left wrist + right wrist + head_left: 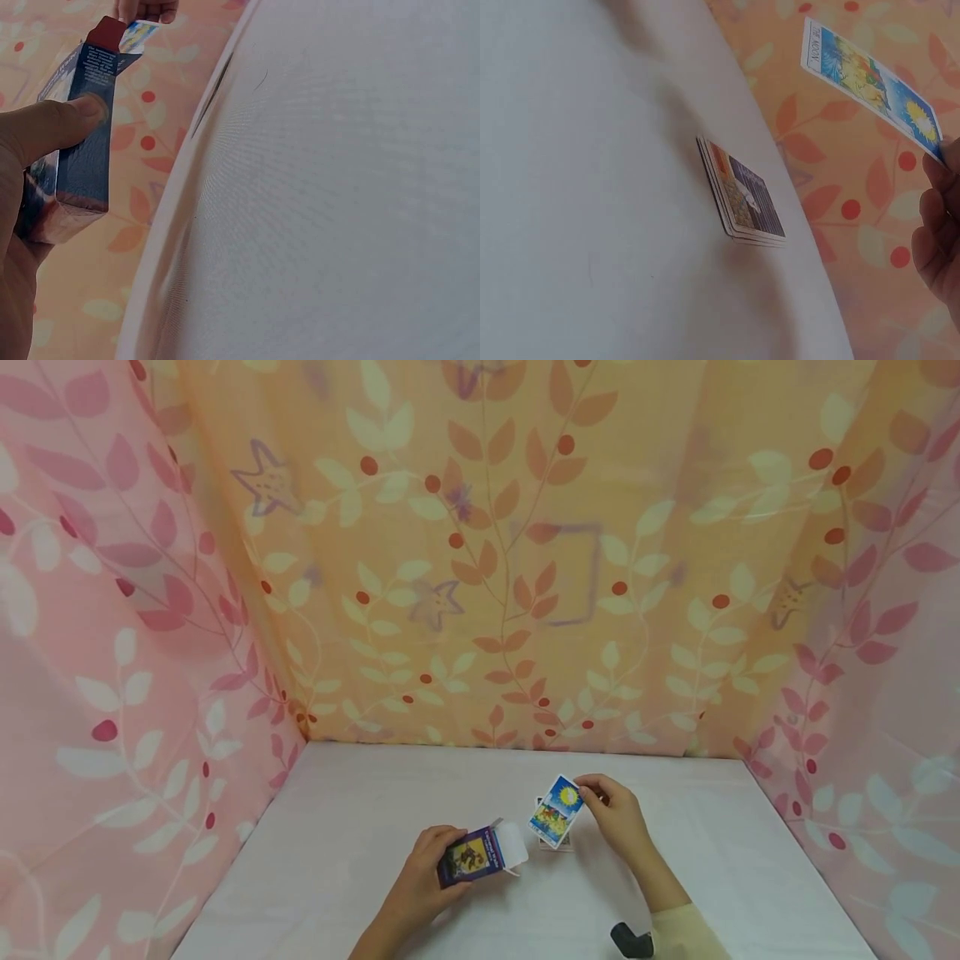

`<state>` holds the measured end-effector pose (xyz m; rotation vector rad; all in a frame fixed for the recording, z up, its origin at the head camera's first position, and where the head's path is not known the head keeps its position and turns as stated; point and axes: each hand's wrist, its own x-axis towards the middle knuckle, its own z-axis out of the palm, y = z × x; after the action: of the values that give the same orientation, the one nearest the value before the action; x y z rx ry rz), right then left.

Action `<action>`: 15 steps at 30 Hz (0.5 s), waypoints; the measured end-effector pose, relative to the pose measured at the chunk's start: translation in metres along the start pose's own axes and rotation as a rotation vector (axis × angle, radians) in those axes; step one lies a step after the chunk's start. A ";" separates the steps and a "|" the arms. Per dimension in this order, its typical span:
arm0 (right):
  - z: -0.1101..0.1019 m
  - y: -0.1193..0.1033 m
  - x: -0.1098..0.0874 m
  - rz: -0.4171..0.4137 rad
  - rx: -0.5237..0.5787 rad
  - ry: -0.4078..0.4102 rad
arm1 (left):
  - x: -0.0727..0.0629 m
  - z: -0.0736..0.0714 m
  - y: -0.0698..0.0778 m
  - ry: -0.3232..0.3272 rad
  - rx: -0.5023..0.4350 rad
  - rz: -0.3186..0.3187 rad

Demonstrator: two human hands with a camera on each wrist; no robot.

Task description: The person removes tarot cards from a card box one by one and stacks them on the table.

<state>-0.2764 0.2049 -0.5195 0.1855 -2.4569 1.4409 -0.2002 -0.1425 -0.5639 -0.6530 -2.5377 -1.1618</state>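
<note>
My left hand (422,875) grips a dark blue card box (471,857) with a picture on its front, thumb along one narrow side. The box's white end flap (513,845) stands open toward the right. Between thumb and fingers, my right hand (617,814) pinches a tarot card (557,811) by one corner. Lettering reading "THE MOON" runs along the card's edge, with a yellow sun face on blue at the other end. Below that card, a small stack of cards (744,193) lies on the table, partly hidden in the head view but plain in the right wrist view.
A white cloth covers the table (337,810). Patterned leaf curtains (495,568) hang behind it and on both sides. Near the right sleeve (686,931) a black object (632,941) shows at the front edge.
</note>
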 end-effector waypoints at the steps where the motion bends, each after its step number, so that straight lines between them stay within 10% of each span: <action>1: 0.000 0.001 0.002 0.000 -0.014 -0.003 | 0.000 0.000 0.000 -0.001 -0.002 -0.003; 15: 0.011 0.019 0.028 -0.002 -0.123 -0.087 | -0.001 -0.001 -0.001 -0.010 -0.002 -0.028</action>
<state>-0.3093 0.2056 -0.5317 0.2285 -2.6050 1.3020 -0.2000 -0.1437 -0.5644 -0.6272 -2.5624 -1.1727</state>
